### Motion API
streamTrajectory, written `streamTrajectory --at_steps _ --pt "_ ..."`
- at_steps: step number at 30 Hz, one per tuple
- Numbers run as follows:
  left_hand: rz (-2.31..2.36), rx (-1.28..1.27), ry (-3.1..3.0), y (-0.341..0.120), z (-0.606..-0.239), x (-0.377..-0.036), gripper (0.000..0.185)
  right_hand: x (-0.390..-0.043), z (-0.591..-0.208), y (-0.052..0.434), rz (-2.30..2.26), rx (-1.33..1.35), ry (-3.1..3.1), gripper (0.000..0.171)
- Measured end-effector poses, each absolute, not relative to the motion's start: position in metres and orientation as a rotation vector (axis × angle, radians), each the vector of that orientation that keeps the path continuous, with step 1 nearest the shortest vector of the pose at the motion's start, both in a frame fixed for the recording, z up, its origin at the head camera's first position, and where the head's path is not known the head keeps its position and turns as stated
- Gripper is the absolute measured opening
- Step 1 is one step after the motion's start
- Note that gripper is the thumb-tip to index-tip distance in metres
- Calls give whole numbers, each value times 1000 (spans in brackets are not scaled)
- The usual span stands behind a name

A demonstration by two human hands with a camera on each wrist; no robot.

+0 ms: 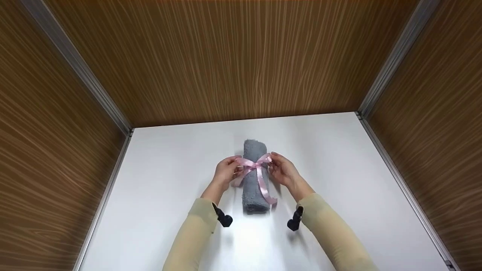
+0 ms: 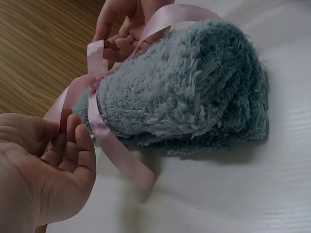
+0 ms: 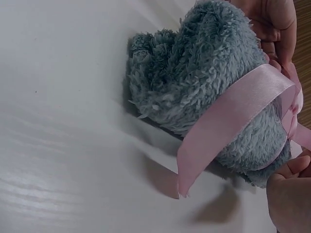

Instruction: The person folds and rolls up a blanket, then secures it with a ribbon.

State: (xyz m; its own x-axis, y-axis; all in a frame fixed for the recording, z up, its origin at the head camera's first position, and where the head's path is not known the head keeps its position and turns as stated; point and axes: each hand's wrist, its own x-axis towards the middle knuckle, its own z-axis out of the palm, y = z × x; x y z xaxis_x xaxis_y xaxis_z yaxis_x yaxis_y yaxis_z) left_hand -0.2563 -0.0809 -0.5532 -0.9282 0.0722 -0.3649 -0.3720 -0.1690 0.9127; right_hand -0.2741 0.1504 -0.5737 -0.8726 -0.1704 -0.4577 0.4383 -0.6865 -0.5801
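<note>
You are at a white table with brown wooden walls on three sides. In the middle of the table lies a fluffy grey towel, rolled up and pointing away from you. A pink ribbon goes around the roll and is tied in a bow on top, with its loose ends hanging down the roll toward you. Your left hand is on the left side of the towel, pinching one loop of the bow with curled fingers. Your right hand is on the right side, pinching the other loop.
</note>
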Motion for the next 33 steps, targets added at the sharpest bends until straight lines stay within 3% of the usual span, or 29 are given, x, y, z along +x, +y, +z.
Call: streamTrajectory --at_steps 8,16,24,33 --pt "2420 -464 1339 -82 -550 -258 36 -274 -573 151 -2574 529 956 12" --pt "2475 -412 1157 -84 -553 -259 36 -271 -574 152 -2583 466 981 16" --pt "2497 -457 1167 -85 -554 -261 21 -270 -576 158 -2572 526 1005 17" --pt "2442 -443 1278 -86 -558 -263 31 -270 -577 161 -2572 599 1008 20"
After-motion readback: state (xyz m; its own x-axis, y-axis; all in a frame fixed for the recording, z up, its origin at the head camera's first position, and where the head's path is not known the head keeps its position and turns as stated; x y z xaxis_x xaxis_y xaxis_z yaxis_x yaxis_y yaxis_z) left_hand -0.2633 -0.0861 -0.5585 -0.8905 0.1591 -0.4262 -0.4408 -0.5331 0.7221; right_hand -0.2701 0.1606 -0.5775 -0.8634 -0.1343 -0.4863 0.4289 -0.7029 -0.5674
